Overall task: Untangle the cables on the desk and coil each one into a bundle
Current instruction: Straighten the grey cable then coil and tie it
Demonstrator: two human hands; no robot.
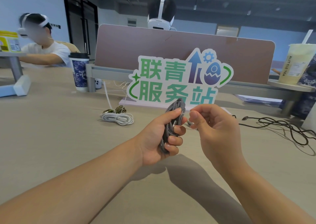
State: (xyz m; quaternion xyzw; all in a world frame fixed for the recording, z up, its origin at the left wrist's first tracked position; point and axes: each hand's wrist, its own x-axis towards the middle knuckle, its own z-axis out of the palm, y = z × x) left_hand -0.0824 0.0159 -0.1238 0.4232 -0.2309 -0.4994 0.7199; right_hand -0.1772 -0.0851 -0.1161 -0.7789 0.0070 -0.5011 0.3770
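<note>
Firmly, left hand clasps the grey cable, seemingly limp and light; right hand pinches its rigid plug.

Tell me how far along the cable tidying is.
Done: the white cable lies coiled on the desk. In hand: the left hand grips the grey cable bundle while the right hand pinches its plug. Left: the black cable sprawls loose at right.

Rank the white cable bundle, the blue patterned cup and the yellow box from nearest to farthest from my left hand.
From the left hand:
1. white cable bundle, on desk, left.
2. blue patterned cup, by the divider.
3. yellow box, far-left desk.
</note>
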